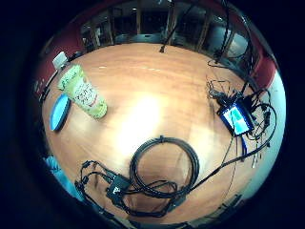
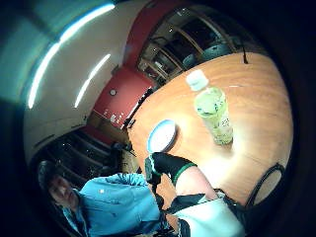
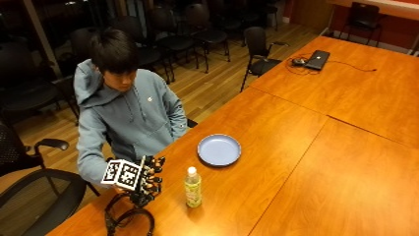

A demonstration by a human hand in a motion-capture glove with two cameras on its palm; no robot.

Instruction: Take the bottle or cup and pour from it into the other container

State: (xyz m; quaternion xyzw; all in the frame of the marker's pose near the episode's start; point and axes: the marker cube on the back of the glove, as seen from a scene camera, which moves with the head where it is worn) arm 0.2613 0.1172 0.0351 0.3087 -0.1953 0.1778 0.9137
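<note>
Coiled black cable (image 3: 131,220) lies at the near table edge, under the black-gloved right hand (image 3: 148,181); hand raised over the wooden table (image 3: 327,162), touching nothing, finger state cannot tell. Clear plastic bottle of yellow-green drink with white cap (image 3: 193,187) stands upright just beside the hand. Round light-blue plate (image 3: 219,150) lies beyond the bottle, apart.

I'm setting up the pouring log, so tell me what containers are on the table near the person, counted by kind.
Bottle: 1, a capped bottle with a green label, standing upright beside the gloved right hand
Plate: 1, a blue plate, lying flat past the bottle
Cup: 0 in view
Total: 2
</note>
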